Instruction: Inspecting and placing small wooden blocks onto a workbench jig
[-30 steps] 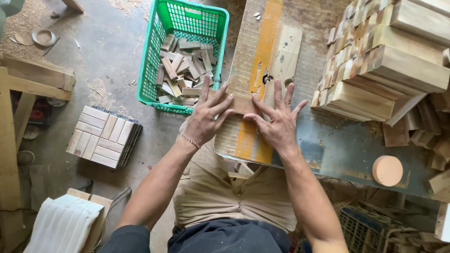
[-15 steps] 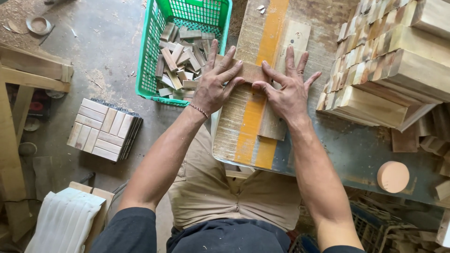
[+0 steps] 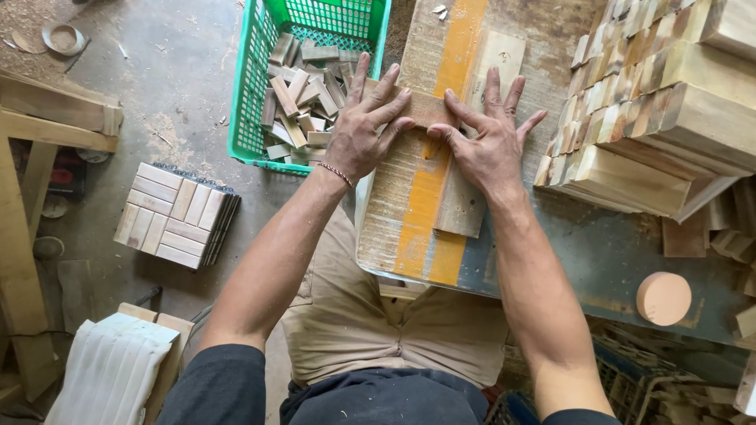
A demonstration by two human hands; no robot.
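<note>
Wood strip (image 3: pixel 429 110) – flat, rough-sawn | left hand (image 3: pixel 364 130), right hand (image 3: pixel 490 142) – splayed, pressing, no grip

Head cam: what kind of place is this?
Most likely a small woodworking shop. Stacks of cut wood blocks sit on the worn bench, a green crate holds offcuts, and sawdust lies on the floor. Both hands press flat on a wooden strip.

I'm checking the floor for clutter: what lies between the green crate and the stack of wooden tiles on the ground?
Only bare concrete floor with sawdust, in the head view; the green crate and tile stack sit apart.
</note>
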